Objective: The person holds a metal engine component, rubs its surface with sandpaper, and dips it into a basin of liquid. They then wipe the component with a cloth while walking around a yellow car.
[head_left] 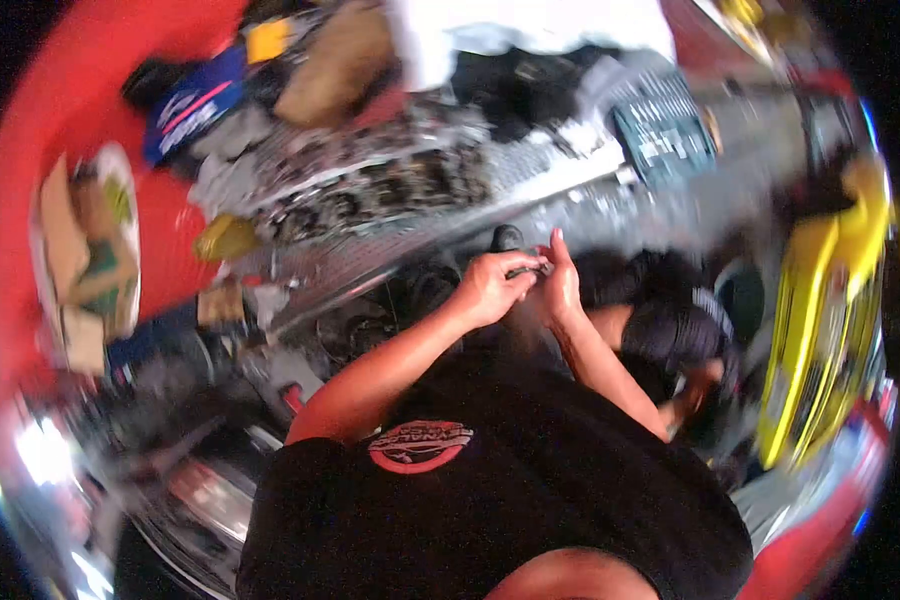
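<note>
My left hand point(494, 290) and my right hand point(560, 284) are close together in front of my chest, beside the near edge of the metal bench point(410, 245). The left fingers are pinched around something small and dark that blur hides. My right hand is partly curled at the same spot, its thumb pointing up; what lies in its fingers cannot be made out. Just beyond them shows a rounded black object point(508, 238). On the bench lies a greasy metal engine part point(380, 190) with a row of openings.
Close on my right, another person in dark clothing point(675, 325) bends low. A yellow panel point(825, 320) stands farther right. A teal tray of small pieces point(665, 140), dark cloth point(530, 85) and a blue box point(195, 108) lie at the back. Cardboard point(70, 240) is at the left.
</note>
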{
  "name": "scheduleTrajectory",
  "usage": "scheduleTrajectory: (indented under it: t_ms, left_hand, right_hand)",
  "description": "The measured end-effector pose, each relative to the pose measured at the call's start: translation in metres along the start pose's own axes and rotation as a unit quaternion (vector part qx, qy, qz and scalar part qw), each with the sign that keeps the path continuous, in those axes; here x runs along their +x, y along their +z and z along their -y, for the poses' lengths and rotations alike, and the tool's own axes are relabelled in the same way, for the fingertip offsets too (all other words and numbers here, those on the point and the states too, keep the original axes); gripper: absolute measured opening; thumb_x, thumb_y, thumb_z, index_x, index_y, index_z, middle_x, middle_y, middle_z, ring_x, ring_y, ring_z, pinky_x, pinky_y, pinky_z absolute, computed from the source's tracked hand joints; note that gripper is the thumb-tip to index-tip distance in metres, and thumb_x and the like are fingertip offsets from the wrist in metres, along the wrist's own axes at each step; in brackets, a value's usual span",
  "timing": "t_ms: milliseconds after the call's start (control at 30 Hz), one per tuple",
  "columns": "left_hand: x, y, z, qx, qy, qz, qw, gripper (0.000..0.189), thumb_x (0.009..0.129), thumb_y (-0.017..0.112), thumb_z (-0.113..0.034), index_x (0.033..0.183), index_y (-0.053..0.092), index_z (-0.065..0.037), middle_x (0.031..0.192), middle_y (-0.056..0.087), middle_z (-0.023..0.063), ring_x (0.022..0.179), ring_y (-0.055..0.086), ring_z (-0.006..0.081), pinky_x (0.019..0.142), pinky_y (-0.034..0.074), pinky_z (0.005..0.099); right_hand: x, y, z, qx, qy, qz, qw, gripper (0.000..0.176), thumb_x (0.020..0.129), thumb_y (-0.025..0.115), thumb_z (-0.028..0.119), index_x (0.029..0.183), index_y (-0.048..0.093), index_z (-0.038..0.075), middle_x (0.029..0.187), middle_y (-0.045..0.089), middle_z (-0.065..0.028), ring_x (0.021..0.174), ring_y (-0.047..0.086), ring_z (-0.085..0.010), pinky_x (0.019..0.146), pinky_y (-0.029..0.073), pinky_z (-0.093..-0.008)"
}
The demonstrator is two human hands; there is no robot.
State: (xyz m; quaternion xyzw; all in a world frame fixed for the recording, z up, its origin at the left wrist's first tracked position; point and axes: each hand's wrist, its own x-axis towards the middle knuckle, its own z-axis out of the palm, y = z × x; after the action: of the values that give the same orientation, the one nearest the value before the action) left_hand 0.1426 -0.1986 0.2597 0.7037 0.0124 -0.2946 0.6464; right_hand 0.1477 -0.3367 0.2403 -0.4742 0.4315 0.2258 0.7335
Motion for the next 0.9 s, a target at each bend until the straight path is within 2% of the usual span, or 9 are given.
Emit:
scheduleTrajectory:
  t_ms: [67,167,267,400,433,600,767,833,900]
  left_hand:
    - [-0.001,0.018,0.005,0.043,-0.008,0.055,0.998,0.028,0.089,0.062,-0.005,0.117,0.065,-0.004,0.087,0.07,0.0065,0.063,0.058,0.0076,0.061,0.05,0.0262]
    - [-0.004,0.052,0.018,0.125,0.111,0.057,0.984,0.031,0.09,0.061,-0.005,0.12,0.064,-0.005,0.089,0.071,0.0081,0.063,0.058,0.0073,0.061,0.05,0.0261]
    - [-0.003,0.078,0.031,0.184,0.134,0.116,0.967,0.032,0.09,0.06,-0.006,0.122,0.063,-0.006,0.091,0.071,0.0089,0.064,0.058,0.0067,0.062,0.05,0.0256]
    - [0.018,0.111,0.074,0.059,-0.061,0.195,0.977,0.03,0.093,0.058,-0.008,0.122,0.063,-0.005,0.071,0.062,0.0019,0.059,0.056,0.009,0.056,0.046,0.0249]
    - [0.025,0.12,0.088,0.027,-0.067,0.195,0.978,0.029,0.094,0.057,-0.008,0.122,0.063,-0.004,0.069,0.054,-0.0042,0.059,0.044,0.0019,0.053,0.04,0.0198]
    - [0.07,0.143,0.182,0.009,-0.082,0.205,0.975,0.029,0.094,0.057,-0.007,0.122,0.062,-0.002,0.07,0.052,-0.0048,0.058,0.042,0.0025,0.051,0.036,0.0198]
    - [0.105,0.144,0.283,-0.139,-0.147,0.212,0.956,0.028,0.094,0.059,-0.007,0.12,0.062,0.0,0.072,0.059,-0.0018,0.06,0.047,0.002,0.052,0.037,0.0196]
    - [0.12,0.152,0.32,0.017,0.08,0.178,0.981,0.027,0.091,0.059,-0.005,0.117,0.064,0.0,0.071,0.061,0.0022,0.057,0.05,0.007,0.051,0.04,0.0243]
    - [0.148,0.15,0.352,0.205,0.363,0.151,0.896,0.026,0.085,0.061,-0.002,0.111,0.065,-0.001,0.079,0.065,0.0107,0.062,0.061,0.0217,0.058,0.048,0.0349]
  right_hand:
    - [-0.014,-0.023,-0.012,0.037,-0.032,-0.035,0.998,0.066,0.092,0.041,0.065,0.098,0.058,0.001,0.079,0.059,-0.007,0.069,0.054,-0.0179,0.06,0.044,-0.0317]
    - [-0.017,-0.063,-0.044,0.118,-0.054,-0.053,0.99,0.068,0.093,0.037,0.066,0.094,0.061,0.002,0.077,0.059,-0.0045,0.066,0.054,-0.0147,0.061,0.044,-0.0286]
    - [-0.017,-0.093,-0.066,0.133,-0.087,-0.057,0.986,0.07,0.095,0.031,0.065,0.09,0.063,0.003,0.077,0.062,-0.0041,0.069,0.056,-0.0132,0.064,0.045,-0.027]
    - [0.017,-0.132,-0.1,0.165,-0.131,-0.068,0.975,0.07,0.097,0.03,0.061,0.086,0.066,0.002,0.07,0.062,-0.0056,0.061,0.056,-0.0134,0.06,0.046,-0.0277]
    - [0.03,-0.14,-0.105,0.172,-0.142,-0.076,0.972,0.069,0.097,0.031,0.061,0.084,0.065,0.002,0.068,0.061,-0.0046,0.06,0.054,-0.0128,0.057,0.043,-0.0268]
    - [0.124,-0.175,-0.162,0.208,-0.178,-0.13,0.953,0.063,0.099,0.033,0.054,0.078,0.063,0.003,0.065,0.06,-0.0033,0.059,0.053,-0.0111,0.057,0.042,-0.0258]
    - [0.205,-0.201,-0.217,0.244,-0.192,-0.089,0.946,0.064,0.098,0.034,0.053,0.076,0.063,0.001,0.068,0.062,-0.0059,0.061,0.055,-0.0127,0.059,0.043,-0.0268]
    - [0.231,-0.213,-0.233,0.197,-0.204,-0.103,0.953,0.067,0.098,0.034,0.054,0.077,0.065,-0.001,0.069,0.064,-0.0061,0.062,0.056,-0.013,0.061,0.043,-0.0265]
    - [0.252,-0.22,-0.245,0.13,-0.215,-0.14,0.958,0.068,0.098,0.033,0.054,0.076,0.066,-0.001,0.069,0.064,-0.0061,0.062,0.056,-0.0132,0.061,0.043,-0.0264]
